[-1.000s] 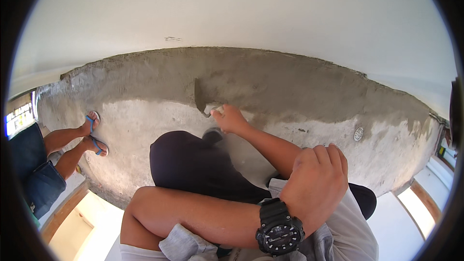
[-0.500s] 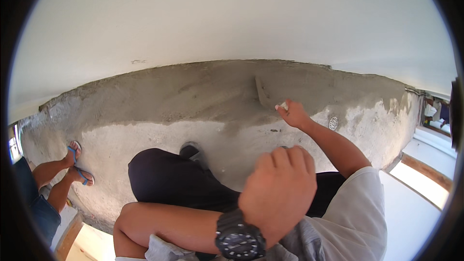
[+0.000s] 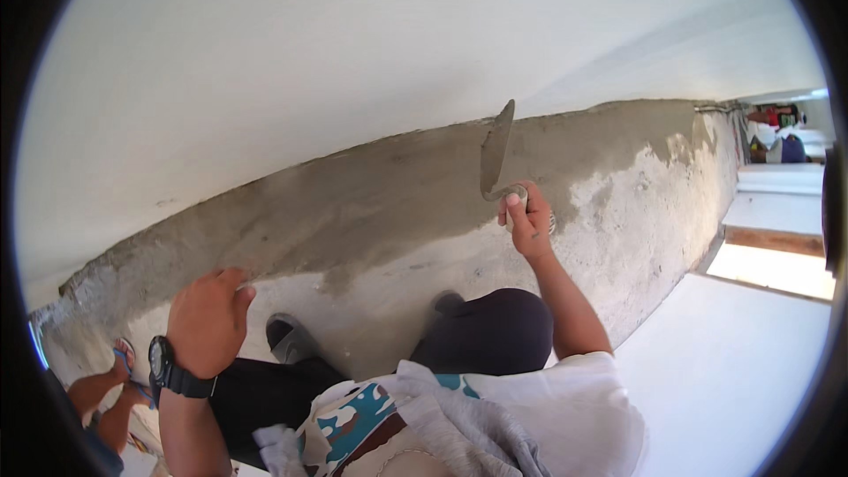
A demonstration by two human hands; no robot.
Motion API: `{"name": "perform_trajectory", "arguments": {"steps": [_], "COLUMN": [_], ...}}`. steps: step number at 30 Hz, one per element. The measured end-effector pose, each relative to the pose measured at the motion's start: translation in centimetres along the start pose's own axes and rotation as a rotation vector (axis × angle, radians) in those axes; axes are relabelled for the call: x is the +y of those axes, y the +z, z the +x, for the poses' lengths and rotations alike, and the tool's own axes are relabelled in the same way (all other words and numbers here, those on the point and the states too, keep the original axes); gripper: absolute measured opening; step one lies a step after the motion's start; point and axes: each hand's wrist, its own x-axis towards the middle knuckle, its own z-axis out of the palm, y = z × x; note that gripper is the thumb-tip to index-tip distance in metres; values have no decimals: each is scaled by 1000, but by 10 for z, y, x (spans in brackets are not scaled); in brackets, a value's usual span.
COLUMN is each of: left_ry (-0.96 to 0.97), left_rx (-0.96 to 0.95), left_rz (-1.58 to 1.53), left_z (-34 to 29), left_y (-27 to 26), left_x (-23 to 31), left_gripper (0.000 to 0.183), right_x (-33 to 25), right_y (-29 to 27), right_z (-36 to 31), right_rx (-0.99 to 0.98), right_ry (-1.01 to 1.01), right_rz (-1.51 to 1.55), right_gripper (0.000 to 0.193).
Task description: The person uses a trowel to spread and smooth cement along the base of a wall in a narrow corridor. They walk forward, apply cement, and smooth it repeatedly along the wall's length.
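My right hand (image 3: pixel 527 219) is wrapped round the pale handle of a trowel (image 3: pixel 497 152), thumb along the top. The trowel's mortar-coated blade is tilted up on edge, its tip reaching across the foot of the white wall (image 3: pixel 353 44). Below and around it runs a band of wet grey mortar (image 3: pixel 380 185) along the wall. My left hand (image 3: pixel 209 316), with a black watch (image 3: pixel 174 368) at its wrist, hovers over the mortar's near edge at the left. Its thumb stands apart from the bent fingers, and nothing shows between them.
Rough, pale concrete (image 3: pixel 632 238) borders the mortar on the near side. A round drain cover (image 3: pixel 552 222) peeks out behind my right hand. Another person's foot in a blue flip-flop (image 3: pixel 124 358) is at the far left. White panels and a wooden piece (image 3: pixel 773 240) lie at right.
The trowel has lifted from the mortar, its blade now turned up toward the wall. My left hand has swung from the near middle out to the left. The view has turned and tilted.
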Motion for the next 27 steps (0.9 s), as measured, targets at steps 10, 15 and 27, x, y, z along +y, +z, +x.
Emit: {"name": "perform_trajectory", "arguments": {"steps": [10, 15, 27], "left_ry": [-81, -134, -117], "left_rx": [-111, -152, 109], "left_rz": [48, 44, 40], "left_z": [17, 18, -44], "left_y": [9, 5, -58], "left_x": [12, 22, 9], "left_gripper": [20, 20, 22], "right_x": [101, 137, 69], "right_y": [-21, -29, 26], "right_z": [51, 42, 8], "right_rx": [633, 635, -85], "right_ry": [286, 523, 666], "right_rz": [480, 598, 182], "right_gripper": [33, 39, 40]}}
